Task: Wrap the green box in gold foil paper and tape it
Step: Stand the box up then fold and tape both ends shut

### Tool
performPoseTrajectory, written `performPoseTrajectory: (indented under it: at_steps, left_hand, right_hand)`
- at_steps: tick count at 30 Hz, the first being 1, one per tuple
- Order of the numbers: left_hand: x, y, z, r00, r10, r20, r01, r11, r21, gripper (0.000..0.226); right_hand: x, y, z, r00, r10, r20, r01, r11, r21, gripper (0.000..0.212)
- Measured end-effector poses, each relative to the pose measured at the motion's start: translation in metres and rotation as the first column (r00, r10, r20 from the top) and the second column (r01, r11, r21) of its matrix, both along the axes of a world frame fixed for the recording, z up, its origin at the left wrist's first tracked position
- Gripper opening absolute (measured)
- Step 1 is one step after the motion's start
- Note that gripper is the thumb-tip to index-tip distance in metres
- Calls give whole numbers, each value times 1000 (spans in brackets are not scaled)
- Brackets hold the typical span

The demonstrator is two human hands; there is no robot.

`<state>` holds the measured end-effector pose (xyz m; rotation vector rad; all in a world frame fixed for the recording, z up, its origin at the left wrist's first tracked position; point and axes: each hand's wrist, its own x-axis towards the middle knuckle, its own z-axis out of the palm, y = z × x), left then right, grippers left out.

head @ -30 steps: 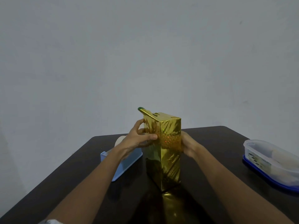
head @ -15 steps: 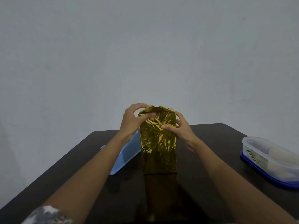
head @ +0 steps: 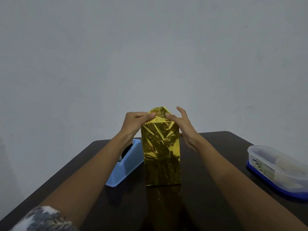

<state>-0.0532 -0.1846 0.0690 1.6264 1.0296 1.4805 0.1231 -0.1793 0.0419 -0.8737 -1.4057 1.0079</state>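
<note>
The box (head: 160, 152) was found upright on the table (head: 208, 189), long axis vertical; the gold foil paper (head: 159, 112) at its top was pinched by the left hand (head: 135, 121); the right hand (head: 182, 124) was spread, thumb touching; the tape dispenser (head: 124, 167) was noted nearer the left.

A: Wrapping?
B: Gold foil paper (head: 160, 152): metallic, mirror-glossy, crinkled all over, creases bunched tight at the top.
A: Table (head: 208, 189)?
B: Dark, smooth, polished, and reflects the foil at its foot. Wood or laminate, can't tell.
A: Blue thing on the left?
B: Tape dispenser (head: 124, 170), light blue plastic, smooth, low sheen, nearly matt.
A: Right edge?
B: Container (head: 275, 162), cloudy translucent plastic, slight gloss. Blue base (head: 273, 187) under it, plastic too, shinier.
A: Sleeve (head: 45, 219)?
B: Cloth, printed, soft, matt.
A: Wall (head: 150, 47)?
B: Plain matt paint, a few faint marks.
</note>
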Motion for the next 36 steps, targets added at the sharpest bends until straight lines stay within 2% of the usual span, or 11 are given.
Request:
performPoseTrajectory:
  at_steps: [2, 5, 9, 14, 17, 20, 25, 28, 30, 33, 36]
  left_hand:
    - [1, 0, 0, 999, 45, 27, -46, 999, 5, 14]
    - [4, 1, 0, 992, 102, 80, -102, 995, 3, 9]
    - [6, 5, 1, 978, 195, 73, -192, 980, -45, 35]
    - [7, 12, 5, 975, 210, 66, -189, 952, -241, 51]
    - [6, 15, 9, 976, 213, 38, -193, 936, -293, 39]
    - [7, 16, 13, 974, 226, 4, -214, 928, -305, 44]
    - [10, 17, 17, 965, 257, -54, -262, 920, -291, 43]
    - [11, 12, 18, 970, 243, -20, -236, 916, -325, 31]
    - [12, 6, 20, 977, 210, 27, -184, 907, -380, 38]
    - [13, 2, 21, 983, 179, -42, -180, 889, -421, 48]
    - [13, 3, 23, 974, 208, -94, -228, 875, -427, 50]
  right_hand:
    - [-3, 0, 4, 997, -57, -54, 57, 998, -4, 65]
    - [-8, 0, 3, 980, -106, -169, 102, 994, -31, 52]
    - [-11, -1, 3, 960, -117, -253, 104, 992, -66, 48]
    - [-6, 2, 10, 985, -134, -106, 121, 985, -122, 68]
    - [-5, 3, 21, 995, -101, 25, 104, 973, -205, 82]
    - [-5, 6, 28, 993, -117, 5, 115, 965, -237, 83]
    - [-14, 18, 29, 992, -123, -37, 107, 950, -294, 102]
    - [-20, 22, 26, 979, -171, -107, 133, 946, -295, 98]
    - [-22, 21, 24, 967, -199, -162, 146, 946, -290, 89]
    - [-25, 23, 22, 958, -212, -192, 149, 943, -298, 82]
    - [-23, 21, 23, 976, -172, -135, 123, 942, -311, 83]
